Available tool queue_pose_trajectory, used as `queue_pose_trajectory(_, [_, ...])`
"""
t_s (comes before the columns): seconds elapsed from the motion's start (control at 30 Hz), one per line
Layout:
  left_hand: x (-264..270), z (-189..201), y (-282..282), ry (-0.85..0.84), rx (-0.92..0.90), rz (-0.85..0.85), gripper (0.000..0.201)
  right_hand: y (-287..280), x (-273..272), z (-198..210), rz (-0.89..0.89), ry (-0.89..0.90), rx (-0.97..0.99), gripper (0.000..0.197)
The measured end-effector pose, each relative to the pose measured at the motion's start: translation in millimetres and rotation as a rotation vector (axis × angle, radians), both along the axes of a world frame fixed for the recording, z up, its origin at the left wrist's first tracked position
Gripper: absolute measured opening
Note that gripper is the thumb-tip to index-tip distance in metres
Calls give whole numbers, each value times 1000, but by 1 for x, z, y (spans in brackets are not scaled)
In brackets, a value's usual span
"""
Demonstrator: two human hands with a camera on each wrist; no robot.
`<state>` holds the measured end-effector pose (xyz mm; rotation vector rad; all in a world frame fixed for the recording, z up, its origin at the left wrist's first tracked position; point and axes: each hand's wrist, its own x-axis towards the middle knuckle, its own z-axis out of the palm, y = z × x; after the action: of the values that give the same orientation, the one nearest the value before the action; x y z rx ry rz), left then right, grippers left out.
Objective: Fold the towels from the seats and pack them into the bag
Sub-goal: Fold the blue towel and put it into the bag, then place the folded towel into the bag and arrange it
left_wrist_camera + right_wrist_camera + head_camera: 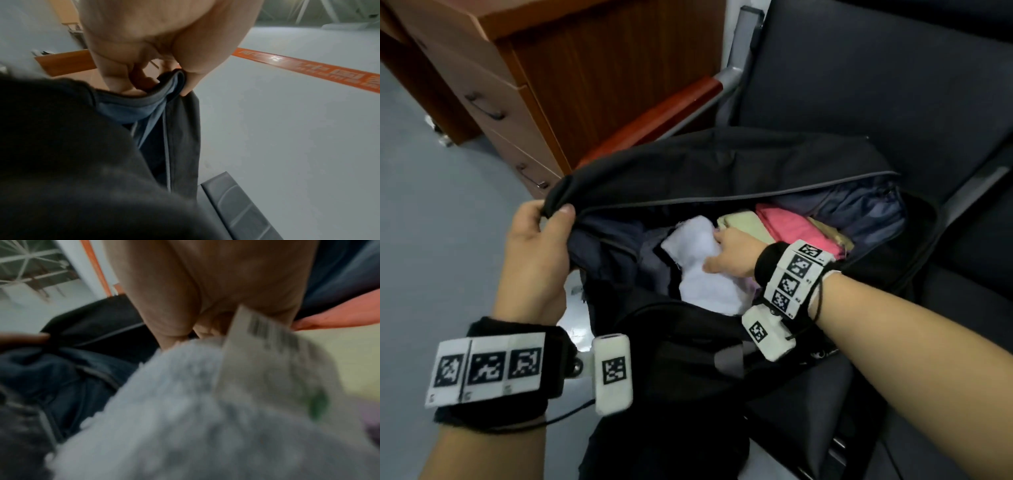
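A black bag (722, 164) lies open on a dark seat (893, 85). My left hand (548, 219) pinches the bag's rim at its left end and holds the flap up; the left wrist view shows thumb and fingers of the left hand (162, 76) clamped on the bag's grey-edged rim (180, 129). My right hand (726, 253) is inside the bag, its fingers curled on a white towel (698, 284). A pale yellow towel (743, 222) and a pink towel (787, 226) lie folded beside it. In the blurred right wrist view, the white towel (185, 418) carries a paper tag (267, 337).
A wooden desk with drawers (534, 68) stands at the back left, close to the seat's red armrest (664, 109). Grey floor (431, 205) lies to the left, with an orange stripe (308, 71) across it. More dark seat cushions extend to the right.
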<state>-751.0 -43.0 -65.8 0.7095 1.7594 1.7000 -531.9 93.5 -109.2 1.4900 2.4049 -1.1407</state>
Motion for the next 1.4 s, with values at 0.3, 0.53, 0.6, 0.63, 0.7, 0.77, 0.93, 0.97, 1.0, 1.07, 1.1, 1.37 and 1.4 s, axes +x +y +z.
queue_pose_trajectory(0.3, [23, 21, -17, 90, 134, -15, 8, 0, -43, -28, 139, 65, -92, 65])
queue_pose_trajectory(0.53, [26, 16, -14, 71, 92, -29, 7, -7, -41, -40, 280, 3, 150, 86])
queue_pose_trajectory(0.6, [26, 16, -14, 68, 87, -24, 7, -12, -38, -42, 385, -91, 292, 84])
queue_pose_trajectory(0.63, [27, 16, -15, 70, 83, -19, 7, -15, -38, -45, 432, -150, 317, 82])
queue_pose_trajectory(0.7, [28, 16, -16, 73, 74, -13, 7, -17, -38, -55, 482, -220, 225, 80])
queue_pose_trajectory(0.77, [30, 17, -17, 73, 66, -9, 8, -17, -39, -62, 490, -217, 118, 84])
queue_pose_trajectory(0.93, [35, 21, -20, 95, 25, -8, 7, -15, -35, -56, 494, -227, 102, 84])
queue_pose_trajectory(0.97, [37, 23, -20, 104, 11, -7, 6, -15, -32, -50, 491, -200, 111, 82])
queue_pose_trajectory(1.0, [39, 24, -20, 114, -5, -6, 5, -15, -27, -41, 474, -148, 115, 78])
queue_pose_trajectory(1.07, [44, 26, -21, 140, -32, -6, 8, -11, -13, -19, 385, -31, 112, 69])
queue_pose_trajectory(1.1, [48, 27, -22, 158, -47, -13, 12, -9, -3, -6, 335, -1, 133, 64])
queue_pose_trajectory(1.37, [118, 52, -31, 646, -317, -193, 58, -62, 144, 71, -99, 198, 350, 37])
queue_pose_trajectory(1.4, [140, 56, -31, 691, -303, -229, 53, -76, 170, 75, -146, 230, 341, 36])
